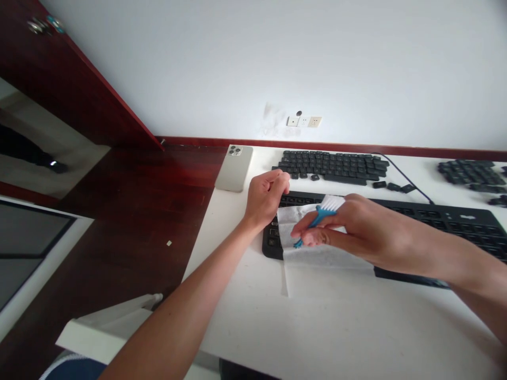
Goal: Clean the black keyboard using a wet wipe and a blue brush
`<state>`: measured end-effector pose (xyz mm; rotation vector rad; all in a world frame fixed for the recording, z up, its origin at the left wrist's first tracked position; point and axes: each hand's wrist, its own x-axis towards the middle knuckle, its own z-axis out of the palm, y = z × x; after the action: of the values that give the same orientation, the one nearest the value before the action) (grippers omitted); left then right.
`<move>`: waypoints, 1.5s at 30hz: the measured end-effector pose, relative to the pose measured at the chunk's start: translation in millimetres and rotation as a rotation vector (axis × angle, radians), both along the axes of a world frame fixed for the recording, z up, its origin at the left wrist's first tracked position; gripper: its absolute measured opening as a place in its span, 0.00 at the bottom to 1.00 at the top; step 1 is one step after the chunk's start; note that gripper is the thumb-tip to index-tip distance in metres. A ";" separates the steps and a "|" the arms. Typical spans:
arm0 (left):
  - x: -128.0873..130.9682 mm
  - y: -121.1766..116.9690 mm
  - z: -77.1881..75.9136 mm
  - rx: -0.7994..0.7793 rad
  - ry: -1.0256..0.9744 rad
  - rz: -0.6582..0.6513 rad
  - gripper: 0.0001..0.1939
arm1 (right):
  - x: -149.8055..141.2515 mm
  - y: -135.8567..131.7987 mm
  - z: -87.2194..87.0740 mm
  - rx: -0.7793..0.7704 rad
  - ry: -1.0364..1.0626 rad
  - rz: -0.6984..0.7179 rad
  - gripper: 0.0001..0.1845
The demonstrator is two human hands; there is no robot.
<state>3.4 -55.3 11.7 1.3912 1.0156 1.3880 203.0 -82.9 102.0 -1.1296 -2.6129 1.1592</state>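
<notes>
A black keyboard (467,217) lies on the white desk, its left part half covered by a white tissue (340,262). My right hand (362,224) pinches a small blue brush (325,211) above the tissue, its white bristles pointing up and away. The other end of the brush has short blue teeth and sits close to the tissue. At the keyboard's far left corner my left hand (266,198) is closed in a fist, and nothing shows in it. Several loose black keycaps (336,166) are laid out in rows behind the keyboard.
A phone (236,169) lies at the desk's left edge. More keycaps (471,174) lie at the far right. The keyboard cable (410,179) runs back to the wall, below sockets (304,122). A dark red door (79,74) stands open on the left.
</notes>
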 end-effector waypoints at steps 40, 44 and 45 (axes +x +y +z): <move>1.9 0.1 3.7 0.042 0.062 -0.005 0.18 | -24.6 -11.8 -33.3 0.257 -0.014 0.139 0.13; 1.3 -0.7 3.0 0.041 0.064 -0.009 0.17 | -24.3 -12.1 -41.1 0.318 0.015 0.125 0.10; 1.2 -0.9 2.7 0.037 0.065 -0.008 0.17 | -24.4 -12.3 -42.8 0.344 0.017 0.122 0.10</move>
<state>4.6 -56.1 14.4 1.4743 1.0300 1.3698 178.6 -95.2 59.2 -0.8984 -2.7566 0.6899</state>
